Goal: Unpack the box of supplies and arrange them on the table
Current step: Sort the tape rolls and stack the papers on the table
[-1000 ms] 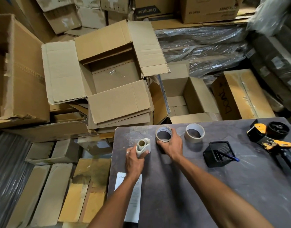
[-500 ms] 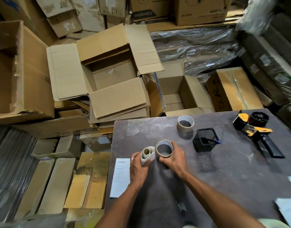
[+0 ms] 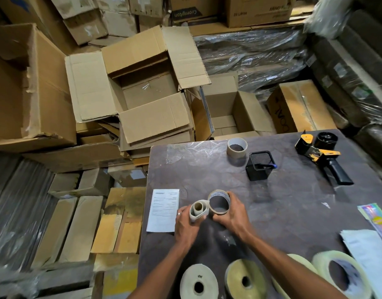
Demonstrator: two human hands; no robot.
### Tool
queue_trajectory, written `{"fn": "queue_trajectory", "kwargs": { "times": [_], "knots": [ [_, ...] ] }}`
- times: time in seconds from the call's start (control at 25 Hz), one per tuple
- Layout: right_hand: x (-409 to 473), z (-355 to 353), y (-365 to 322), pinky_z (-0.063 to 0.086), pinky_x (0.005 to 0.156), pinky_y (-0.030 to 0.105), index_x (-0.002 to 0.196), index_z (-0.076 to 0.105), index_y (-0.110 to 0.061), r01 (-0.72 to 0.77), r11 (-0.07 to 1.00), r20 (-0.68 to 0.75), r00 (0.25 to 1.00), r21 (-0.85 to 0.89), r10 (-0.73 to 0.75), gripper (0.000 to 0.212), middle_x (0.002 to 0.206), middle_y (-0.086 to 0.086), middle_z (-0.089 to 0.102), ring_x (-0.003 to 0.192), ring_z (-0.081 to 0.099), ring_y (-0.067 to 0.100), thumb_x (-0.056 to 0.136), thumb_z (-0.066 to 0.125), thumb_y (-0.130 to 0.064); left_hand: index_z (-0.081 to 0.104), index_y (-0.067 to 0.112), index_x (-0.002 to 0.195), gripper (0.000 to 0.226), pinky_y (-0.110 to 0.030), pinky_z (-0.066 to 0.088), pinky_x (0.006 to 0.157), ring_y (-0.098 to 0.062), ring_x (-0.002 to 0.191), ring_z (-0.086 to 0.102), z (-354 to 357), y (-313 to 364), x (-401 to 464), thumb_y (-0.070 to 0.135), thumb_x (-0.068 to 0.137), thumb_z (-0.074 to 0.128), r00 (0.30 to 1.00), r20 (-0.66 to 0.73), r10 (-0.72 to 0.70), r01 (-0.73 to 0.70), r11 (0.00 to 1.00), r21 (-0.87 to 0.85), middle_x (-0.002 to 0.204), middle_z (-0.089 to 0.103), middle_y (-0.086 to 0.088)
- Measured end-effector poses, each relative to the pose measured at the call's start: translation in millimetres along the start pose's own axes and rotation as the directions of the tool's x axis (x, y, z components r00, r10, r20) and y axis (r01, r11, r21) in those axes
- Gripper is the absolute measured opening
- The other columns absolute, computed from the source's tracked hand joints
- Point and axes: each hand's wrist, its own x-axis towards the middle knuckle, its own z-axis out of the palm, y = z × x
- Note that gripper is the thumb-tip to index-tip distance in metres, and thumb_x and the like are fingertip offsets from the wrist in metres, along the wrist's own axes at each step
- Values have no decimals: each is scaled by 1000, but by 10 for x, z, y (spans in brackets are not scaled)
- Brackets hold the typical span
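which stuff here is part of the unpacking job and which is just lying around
Part of the job:
- squashed tape roll in the left hand
- tape roll in the right hand
- tape roll, mesh pen holder, tape dispenser set out on the table
- open cardboard box

Just lying about:
- printed sheet
- plastic-wrapped bundles
- Crompton carton

Bare tabletop (image 3: 282, 212) right of hands (image 3: 209, 221)

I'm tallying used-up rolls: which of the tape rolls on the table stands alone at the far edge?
The beige tape roll standing on end beside the black mesh holder. No hand touches it; the others lie near the person or are being held.
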Motion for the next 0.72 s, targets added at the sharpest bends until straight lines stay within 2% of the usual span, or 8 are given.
{"fn": "queue_trajectory", "kwargs": {
  "times": [0.16,0.24,0.36,0.44,0.52,0.64,0.72],
  "knots": [
    [-206,-72,71,55,75,26,107,56,-28,15,1000,22,1000,10,-15,66,98,-12,67,88,65,6,47,84,-37,72,27,101,36,-25,50,79,-4,93,62,-20,-48,-168,37,70,87,999,10,42,-42,999,6,102,67,3],
    [-272,-90,90,54,74,24,106,55,-31,13,1000,29,1000,5,-13,66,98,-13,66,87,65,3,47,85,-37,72,29,99,37,-25,52,78,-4,93,63,-30,-26,-231,44,68,84,998,11,59,-59,998,4,99,68,6],
    [-308,-97,139,55,75,26,107,55,-32,13,1000,39,999,22,-14,67,100,-15,66,90,65,2,48,85,-36,70,32,98,34,-31,55,77,-7,91,66,-21,-12,-263,37,67,85,996,30,80,-80,997,1,95,69,13],
    [-313,-117,143,54,75,21,109,55,-31,10,1000,41,999,26,-11,66,101,-14,66,92,65,6,49,85,-34,68,32,104,44,-35,56,79,-6,93,66,-24,-16,-256,36,64,85,995,39,93,-93,996,5,99,70,13],
    [-301,-132,143,48,78,17,115,55,-30,3,1000,58,998,6,-3,71,109,-10,64,100,64,11,51,85,-34,61,39,112,59,-31,56,83,-5,98,65,-49,16,-271,32,59,86,995,46,88,-89,995,32,104,69,14],
    [-306,-142,184,42,100,23,146,39,-21,-61,998,138,988,-29,65,103,136,0,53,125,53,18,54,87,-29,51,42,127,82,-18,50,91,1,111,61,-110,8,-329,17,57,85,995,58,86,-87,996,3,118,65,17],
    [-309,-185,208,44,107,32,151,32,-24,-139,989,165,978,52,129,110,139,1,50,126,53,19,54,83,-32,43,34,141,99,-20,45,102,0,125,53,-171,-78,-324,10,55,84,997,67,39,-37,999,-28,133,58,17]
  ]
}}
